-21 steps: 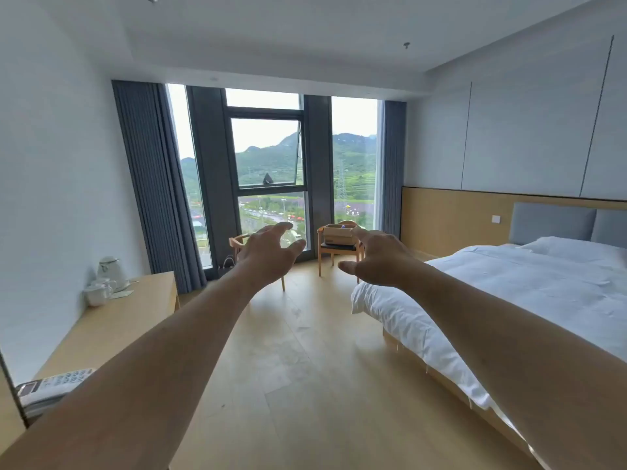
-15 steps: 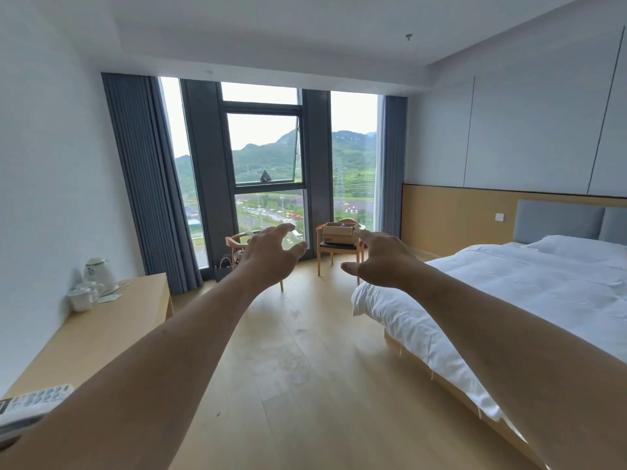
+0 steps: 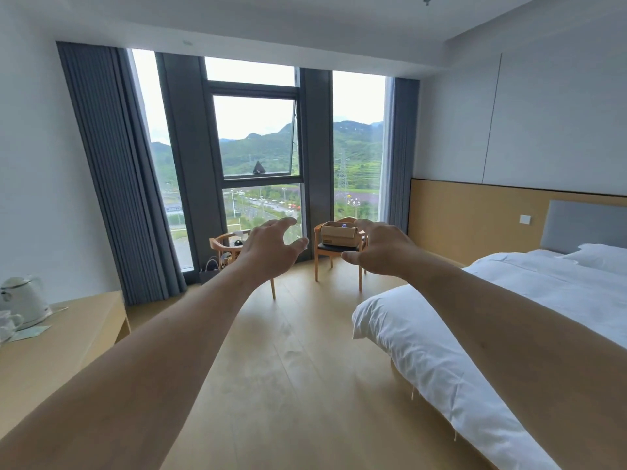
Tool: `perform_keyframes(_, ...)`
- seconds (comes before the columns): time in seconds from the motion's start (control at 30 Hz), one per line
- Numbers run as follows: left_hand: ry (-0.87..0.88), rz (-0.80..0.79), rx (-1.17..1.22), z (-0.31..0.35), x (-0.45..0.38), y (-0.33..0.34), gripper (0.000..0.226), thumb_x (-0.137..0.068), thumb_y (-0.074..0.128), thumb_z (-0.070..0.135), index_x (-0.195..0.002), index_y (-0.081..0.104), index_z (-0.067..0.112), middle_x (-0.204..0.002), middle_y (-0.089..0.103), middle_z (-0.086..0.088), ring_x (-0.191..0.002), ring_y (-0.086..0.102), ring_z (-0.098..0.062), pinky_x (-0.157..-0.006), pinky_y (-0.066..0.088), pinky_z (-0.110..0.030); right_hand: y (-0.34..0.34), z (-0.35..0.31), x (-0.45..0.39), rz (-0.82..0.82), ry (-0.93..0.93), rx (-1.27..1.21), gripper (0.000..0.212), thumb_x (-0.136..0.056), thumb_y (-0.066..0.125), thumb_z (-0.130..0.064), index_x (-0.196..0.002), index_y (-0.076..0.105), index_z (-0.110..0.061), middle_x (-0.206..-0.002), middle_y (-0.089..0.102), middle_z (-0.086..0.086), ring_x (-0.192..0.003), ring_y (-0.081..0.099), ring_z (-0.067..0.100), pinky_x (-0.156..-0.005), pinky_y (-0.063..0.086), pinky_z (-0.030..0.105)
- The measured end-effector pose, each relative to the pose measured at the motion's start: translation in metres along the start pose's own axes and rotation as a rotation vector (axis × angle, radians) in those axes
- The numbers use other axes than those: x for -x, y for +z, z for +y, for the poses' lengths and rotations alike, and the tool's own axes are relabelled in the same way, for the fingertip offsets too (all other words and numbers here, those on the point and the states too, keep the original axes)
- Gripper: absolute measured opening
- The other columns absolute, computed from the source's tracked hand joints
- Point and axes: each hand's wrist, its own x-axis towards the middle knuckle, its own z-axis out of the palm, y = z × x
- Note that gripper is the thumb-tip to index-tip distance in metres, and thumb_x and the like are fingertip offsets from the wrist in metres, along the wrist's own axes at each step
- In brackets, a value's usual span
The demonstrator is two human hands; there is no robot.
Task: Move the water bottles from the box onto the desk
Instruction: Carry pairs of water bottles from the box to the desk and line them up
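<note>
I see both hands stretched out in front of me, in the air, and neither one holds anything. The left hand [image 3: 271,247] has its fingers spread and a little bent, with the thumb pointing to the right. The right hand [image 3: 380,247] is the same, fingers loosely curved and thumb pointing to the left, so the two hands face each other with a gap between them.

Far behind that gap, the small brown cardboard box [image 3: 338,234] sits on the black seat of a light wooden armchair [image 3: 339,256] by the tall window [image 3: 258,137]. Its top is open and something small and blue shows inside; I cannot tell if it is a bottle cap. A second wooden armchair [image 3: 225,247] stands to the left, partly hidden by my left hand.

The long pale wooden desk [image 3: 68,334] is at the left wall, well apart from the box. A white electric kettle [image 3: 22,300] and a white cup [image 3: 8,322] stand on it. At the right is the bed with white sheets [image 3: 509,317].
</note>
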Motion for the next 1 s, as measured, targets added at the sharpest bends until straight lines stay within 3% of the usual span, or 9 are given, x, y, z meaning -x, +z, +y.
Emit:
perform_keyframes(0.17,-0.029,0.0,0.023,-0.028,-0.117,0.046,0.056,-0.095,0.056,0.053,-0.146,0.046,0.032,-0.152,0.047,-0.001,-0.139,0.041,-0.026,-0.107,0.035,-0.043,0.03,0.03,-0.118,-0.023,-0.026,0.009,0.072,-0.083,0.069,-0.056,-0.144,0.043,-0.03,-0.13,0.058,0.005,-0.116,0.051,0.025,-0.083,0.041,0.036)
perform_keyframes(0.37,-0.007,-0.031,0.02,-0.089,-0.248,0.114,0.059,-0.095,0.056,0.053,-0.148,0.044,0.032,-0.155,0.044,-0.001,-0.14,0.04,-0.026,-0.107,0.035,-0.043,0.094,0.062,-0.249,-0.045,0.008,0.024,0.08,-0.083,0.07,-0.055,-0.151,0.036,-0.03,-0.141,0.054,0.006,-0.128,0.048,0.028,-0.098,0.044,0.041)
perform_keyframes(0.57,0.037,-0.038,0.023,-0.176,-0.406,0.179,0.06,-0.095,0.057,0.052,-0.149,0.043,0.03,-0.155,0.043,-0.002,-0.141,0.039,-0.027,-0.109,0.036,-0.044,0.178,0.09,-0.408,-0.035,0.065,0.034,0.085,-0.082,0.07,-0.056,-0.154,0.033,-0.029,-0.147,0.049,0.005,-0.132,0.047,0.028,-0.096,0.042,0.037)
perform_keyframes(0.8,0.119,-0.068,0.011,-0.232,-0.605,0.225,0.059,-0.096,0.056,0.051,-0.149,0.042,0.029,-0.153,0.045,-0.001,-0.14,0.04,-0.025,-0.107,0.037,-0.042,0.224,0.106,-0.604,-0.025,0.125,0.007,0.074,-0.082,0.071,-0.051,-0.146,0.043,-0.029,-0.141,0.055,0.004,-0.125,0.051,0.027,-0.083,0.038,0.031)
perform_keyframes(1.0,0.117,-0.107,0.029,-0.274,-0.738,0.286,0.058,-0.097,0.055,0.05,-0.149,0.042,0.029,-0.154,0.044,-0.001,-0.141,0.038,-0.025,-0.108,0.036,-0.042,0.271,0.146,-0.738,-0.018,0.17,-0.008,0.072,-0.083,0.072,-0.049,-0.146,0.043,-0.027,-0.145,0.052,0.003,-0.13,0.048,0.027,-0.088,0.04,0.035)
